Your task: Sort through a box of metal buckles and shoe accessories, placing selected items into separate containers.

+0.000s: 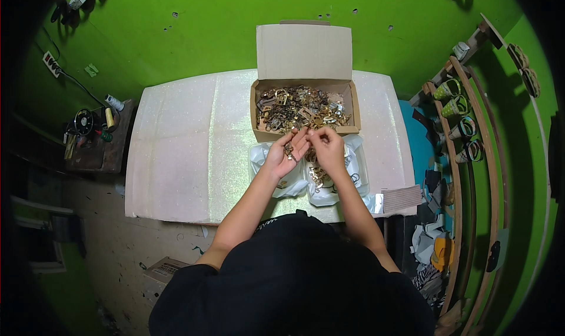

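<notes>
My left hand (286,156) is turned palm up and cups a few small metal fittings (289,152), dark and silvery; their exact kind is too small to tell. Close beside it, my right hand (328,149) is pinched at the left fingertips, and whatever it holds is hidden. Just beyond both hands stands an open cardboard box (355,109) full of mixed metal buckles and fittings (303,106) in gold, silver and dark tones. Beneath my hands are two clear plastic tubs lined with white bags: a left tub (288,190) and a right tub (364,180) with gold-coloured metal pieces (319,177).
The pale shimmering table (170,153) stands against a green wall. Grey ribbed card (402,199) lies at its right front corner. A wooden rack (456,118) with sandals is at right, above fabric scraps (429,242). A small dark table (97,139) with tools and thread stands left.
</notes>
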`<control>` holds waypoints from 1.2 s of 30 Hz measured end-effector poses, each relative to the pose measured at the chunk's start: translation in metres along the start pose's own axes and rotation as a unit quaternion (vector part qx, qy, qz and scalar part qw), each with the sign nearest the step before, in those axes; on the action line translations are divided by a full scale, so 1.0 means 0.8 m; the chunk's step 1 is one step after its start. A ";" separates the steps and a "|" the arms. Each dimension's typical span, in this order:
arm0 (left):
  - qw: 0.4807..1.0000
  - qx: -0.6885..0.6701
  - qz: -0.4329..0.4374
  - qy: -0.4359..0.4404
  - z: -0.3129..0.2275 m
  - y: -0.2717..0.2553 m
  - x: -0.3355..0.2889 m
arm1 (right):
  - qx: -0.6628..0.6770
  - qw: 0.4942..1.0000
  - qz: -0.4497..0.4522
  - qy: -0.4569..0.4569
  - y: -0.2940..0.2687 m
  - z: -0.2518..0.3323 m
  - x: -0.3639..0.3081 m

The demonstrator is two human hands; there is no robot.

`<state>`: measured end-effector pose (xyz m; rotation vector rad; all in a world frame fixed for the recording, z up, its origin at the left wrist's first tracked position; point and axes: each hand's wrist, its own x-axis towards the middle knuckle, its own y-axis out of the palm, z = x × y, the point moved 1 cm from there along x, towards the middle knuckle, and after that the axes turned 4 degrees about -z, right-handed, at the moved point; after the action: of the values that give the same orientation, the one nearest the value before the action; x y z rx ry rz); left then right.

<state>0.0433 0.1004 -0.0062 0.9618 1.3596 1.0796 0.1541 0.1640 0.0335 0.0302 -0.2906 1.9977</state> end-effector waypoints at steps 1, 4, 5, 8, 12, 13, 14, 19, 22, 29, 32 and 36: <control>1.000 0.005 0.014 -0.005 -0.002 0.000 -0.001 | 0.085 0.996 -0.023 0.010 -0.002 -0.008 0.006; 1.000 0.005 0.020 -0.013 -0.001 0.001 -0.002 | 0.122 0.991 -0.049 0.027 -0.015 -0.018 0.024; 1.000 -0.001 0.011 -0.014 0.000 0.002 -0.001 | 0.125 0.990 -0.062 0.031 -0.021 -0.021 0.030; 1.000 -0.006 0.021 -0.015 -0.001 -0.001 -0.002 | 0.117 0.991 -0.063 0.030 -0.029 -0.028 0.044; 1.000 -0.009 0.018 -0.012 -0.002 -0.002 -0.002 | 0.131 0.989 -0.016 0.063 -0.036 -0.032 0.049; 1.000 -0.009 0.017 -0.011 -0.002 -0.002 -0.002 | 0.136 0.987 0.011 0.082 -0.038 -0.037 0.050; 1.000 -0.008 0.016 -0.009 -0.002 -0.002 -0.002 | 0.136 0.987 0.011 0.082 -0.040 -0.046 0.054; 1.000 -0.014 0.011 -0.010 0.000 -0.003 -0.002 | -0.071 0.997 -0.018 -0.026 -0.044 -0.081 0.065; 1.000 -0.015 0.017 -0.011 -0.001 -0.005 -0.002 | -0.078 0.992 -0.026 0.091 -0.048 -0.078 0.063; 1.000 -0.014 0.006 -0.007 -0.002 -0.005 -0.004 | 0.028 0.996 0.035 0.079 -0.044 -0.057 0.056; 1.000 -0.013 0.009 -0.009 0.001 -0.004 -0.003 | 0.003 1.000 0.001 -0.017 -0.041 -0.053 0.054; 1.000 -0.018 0.008 -0.011 0.001 -0.004 -0.003 | 0.086 0.996 0.018 0.026 -0.039 -0.054 0.050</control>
<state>0.0443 0.0972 -0.0083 0.9576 1.3123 1.0983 0.1692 0.2217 0.0040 0.0830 -0.0857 2.0506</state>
